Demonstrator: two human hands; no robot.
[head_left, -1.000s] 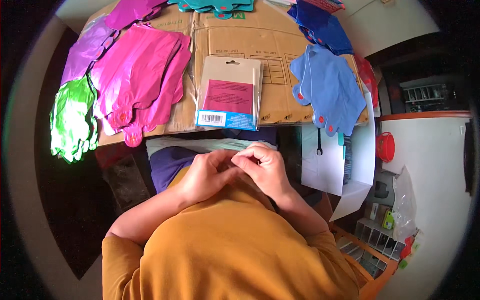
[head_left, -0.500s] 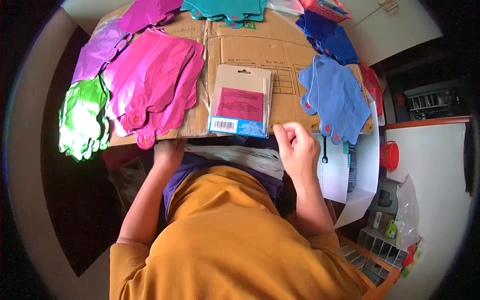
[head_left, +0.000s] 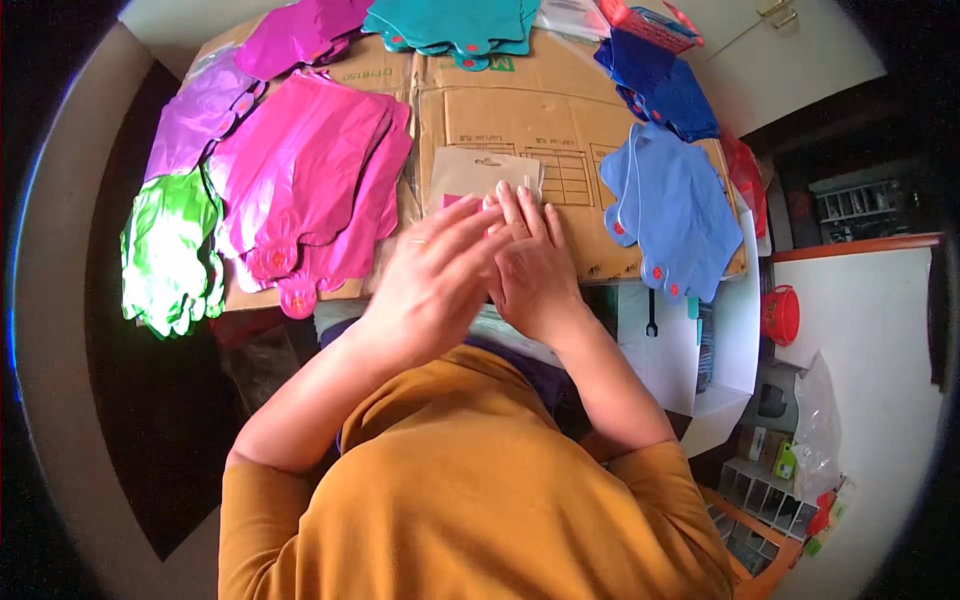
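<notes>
A flat hang-tab packet (head_left: pixel 460 172) with a pale backing and a bit of pink showing lies at the near edge of the cardboard. My right hand (head_left: pixel 537 275) lies over its lower part, palm down, with fingers outstretched. Just left of it and partly overlapping it is my left hand (head_left: pixel 430 280), its fingers extended and slightly blurred. Nothing shows in either grasp. Both hands cover most of the packet's printed lower half.
Around the cardboard surface (head_left: pixel 570 115) lie stacks of flat, scalloped foil pieces: pink (head_left: pixel 300 160), green (head_left: pixel 170 250), purple (head_left: pixel 195 115), magenta (head_left: pixel 300 35), teal (head_left: pixel 450 25), light blue (head_left: pixel 675 205) and dark blue (head_left: pixel 660 85). A white box (head_left: pixel 725 340) stands at the right.
My left hand has come up from below the cardboard edge onto the packet. My right hand has moved left and flattened over it, opening from a pinch.
</notes>
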